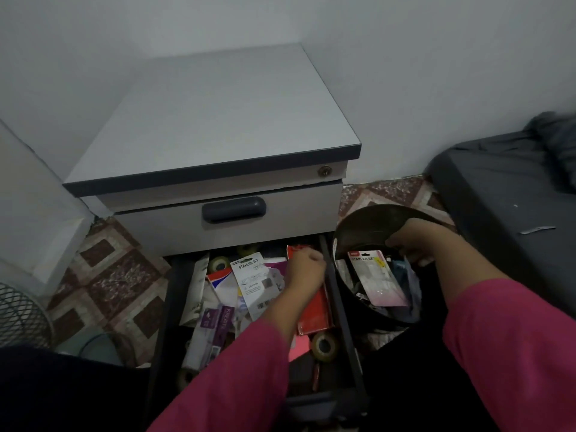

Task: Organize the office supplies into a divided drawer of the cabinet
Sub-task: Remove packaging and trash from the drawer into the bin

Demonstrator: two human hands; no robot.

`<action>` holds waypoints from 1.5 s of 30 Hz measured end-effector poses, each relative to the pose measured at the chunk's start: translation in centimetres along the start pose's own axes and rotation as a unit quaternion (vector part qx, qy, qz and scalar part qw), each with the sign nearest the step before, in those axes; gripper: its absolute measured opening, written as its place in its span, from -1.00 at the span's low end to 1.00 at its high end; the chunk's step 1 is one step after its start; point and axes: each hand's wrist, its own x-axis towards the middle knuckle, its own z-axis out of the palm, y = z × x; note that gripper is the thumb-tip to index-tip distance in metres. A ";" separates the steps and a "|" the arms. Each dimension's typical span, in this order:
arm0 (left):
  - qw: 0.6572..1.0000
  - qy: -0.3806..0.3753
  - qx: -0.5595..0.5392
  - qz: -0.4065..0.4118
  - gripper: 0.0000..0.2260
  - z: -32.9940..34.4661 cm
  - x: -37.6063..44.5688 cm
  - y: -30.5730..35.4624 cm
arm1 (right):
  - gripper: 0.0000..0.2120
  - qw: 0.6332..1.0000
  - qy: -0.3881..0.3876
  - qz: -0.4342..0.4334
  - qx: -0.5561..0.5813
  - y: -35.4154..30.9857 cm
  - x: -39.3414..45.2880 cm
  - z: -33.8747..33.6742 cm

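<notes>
Left hand [304, 269] reaching into the open drawer [335, 294], fingers curling over a red packet [314, 313], right hand [411, 241] gripping the black bucket [367, 222] rim at three o'clock, stapler pack [377, 279] sitting inside the bucket.

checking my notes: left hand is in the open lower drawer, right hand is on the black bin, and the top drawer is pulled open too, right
Not quite. The head view shows the top drawer closed. The rest stands: the left hand is in the open lower drawer and the right hand is on the black bin.
</notes>
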 end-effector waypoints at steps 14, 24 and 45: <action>0.961 0.148 0.234 -0.004 -0.65 -9.5 -2.5 -9.8 | -0.76 0.962 0.079 -0.202 -0.168 -6.5 -4.8 16.2; 0.909 0.098 0.402 -0.042 -0.32 -8.5 -2.6 -10.7 | -0.39 0.970 0.074 -0.136 -0.186 -5.8 -3.3 21.1; 0.982 0.109 -0.078 -0.136 -0.67 -10.6 0.9 -13.5 | -0.74 0.978 0.032 -0.121 0.169 -6.2 -2.4 20.0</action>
